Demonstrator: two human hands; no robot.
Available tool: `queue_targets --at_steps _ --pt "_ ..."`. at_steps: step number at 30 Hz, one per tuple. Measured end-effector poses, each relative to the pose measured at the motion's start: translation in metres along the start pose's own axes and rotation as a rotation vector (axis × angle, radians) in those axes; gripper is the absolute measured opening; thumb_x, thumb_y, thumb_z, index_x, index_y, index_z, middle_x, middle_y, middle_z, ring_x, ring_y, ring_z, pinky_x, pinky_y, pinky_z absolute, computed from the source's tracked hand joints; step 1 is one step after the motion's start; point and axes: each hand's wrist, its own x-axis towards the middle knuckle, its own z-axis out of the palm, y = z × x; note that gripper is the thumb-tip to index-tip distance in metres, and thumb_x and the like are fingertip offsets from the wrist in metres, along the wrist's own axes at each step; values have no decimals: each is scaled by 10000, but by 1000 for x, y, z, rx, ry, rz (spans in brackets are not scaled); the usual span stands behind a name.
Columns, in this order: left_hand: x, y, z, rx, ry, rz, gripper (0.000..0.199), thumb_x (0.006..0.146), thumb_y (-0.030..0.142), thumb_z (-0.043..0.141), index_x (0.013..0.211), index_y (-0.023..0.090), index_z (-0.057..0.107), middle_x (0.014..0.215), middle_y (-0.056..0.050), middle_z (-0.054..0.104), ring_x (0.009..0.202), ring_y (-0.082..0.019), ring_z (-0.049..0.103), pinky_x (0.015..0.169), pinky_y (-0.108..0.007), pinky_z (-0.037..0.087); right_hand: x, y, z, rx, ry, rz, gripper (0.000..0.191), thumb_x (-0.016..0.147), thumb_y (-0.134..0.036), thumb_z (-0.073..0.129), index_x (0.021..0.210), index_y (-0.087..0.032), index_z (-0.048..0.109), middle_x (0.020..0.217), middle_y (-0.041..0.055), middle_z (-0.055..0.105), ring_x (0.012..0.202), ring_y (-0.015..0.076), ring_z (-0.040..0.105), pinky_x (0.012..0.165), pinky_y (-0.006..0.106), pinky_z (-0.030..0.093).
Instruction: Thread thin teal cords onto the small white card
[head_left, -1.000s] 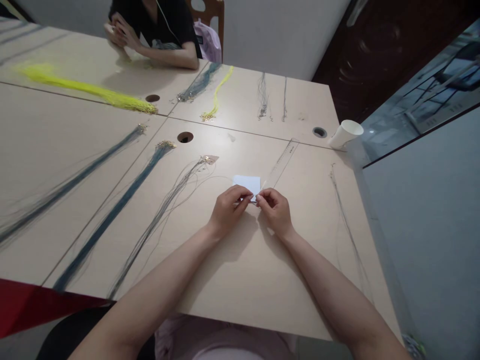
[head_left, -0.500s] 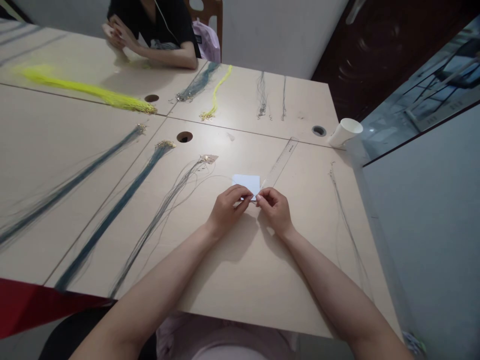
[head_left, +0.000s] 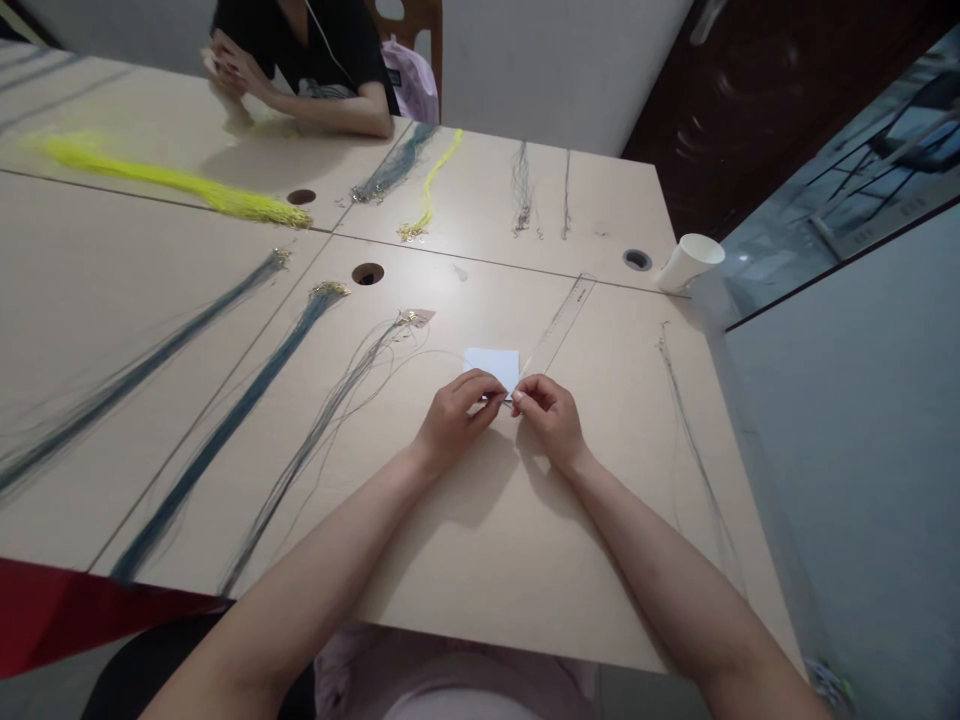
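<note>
My left hand (head_left: pixel 463 408) is closed in a pinch on a thin line, which loops from it toward the grey bundle (head_left: pixel 341 395) on the left. Close beside it my right hand (head_left: pixel 550 412) also pinches, its fingertips almost meeting the left ones; what lies between them is too small to make out. Just beyond both hands, a white card (head_left: pixel 491 368) lies flat, partly covered by the fingers. A clear ruler (head_left: pixel 561 322) slants away behind my right hand.
Blue-grey strand bundles (head_left: pixel 247 410) with metal hooks lie left, yellow strands (head_left: pixel 172 180) farther back. A thin strand (head_left: pixel 690 425) and white cup (head_left: pixel 691 262) are right. Across the table (head_left: pixel 450 560), a person (head_left: pixel 330 60) sits with arms resting on it.
My hands hold nearly the same place, with only a slight shift at the fingertips. The view has moved very slightly.
</note>
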Motion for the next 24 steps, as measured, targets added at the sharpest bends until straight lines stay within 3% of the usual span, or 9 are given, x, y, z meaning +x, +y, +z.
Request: queue_targets --at_steps 24 --pt "0 -1 -1 18 -19 8 76 797 122 503 812 165 563 774 -47 607 726 -107 560 631 -223 475 0 -1 -1 -1 -1 24 120 750 -286 536 683 -187 527 582 -23 536 559 124 527 555 257 436"
